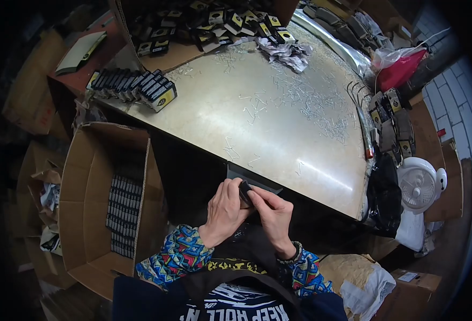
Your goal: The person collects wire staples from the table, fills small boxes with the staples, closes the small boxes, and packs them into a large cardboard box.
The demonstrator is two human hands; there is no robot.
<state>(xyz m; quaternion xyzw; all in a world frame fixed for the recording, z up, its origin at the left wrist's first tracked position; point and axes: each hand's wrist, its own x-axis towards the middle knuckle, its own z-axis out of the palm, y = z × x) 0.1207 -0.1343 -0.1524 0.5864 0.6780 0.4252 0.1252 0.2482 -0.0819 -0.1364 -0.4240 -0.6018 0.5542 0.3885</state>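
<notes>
At the low middle of the frame, just below the near edge of the desk [204,109], I see a small dark piece [244,188] caught between two hands. It sits right in the fingers, with no gap to cross. The left hand [224,211] lies on its left side and curls round it, and the right hand [274,214] comes in from the right, with thumb and finger pinched close on its near right edge. So both hands are touching it, and neither is the nearer one. Its long way seems to run from the upper left down to the lower right, on a slant, but the fingers hide much of it, so I can't be sure. The part I can see looks black and flat, with a straight edge. I can't tell if it is a box or what is on its other sides. Just past it, toward the top, a grey ledge [236,172] sticks out under the desk. At the left of the frame, a big brown carton [88,224] holds neat rows of dark packs [124,214], and more small boxes [161,98] lean in a line on the desk, at the upper left.
</notes>
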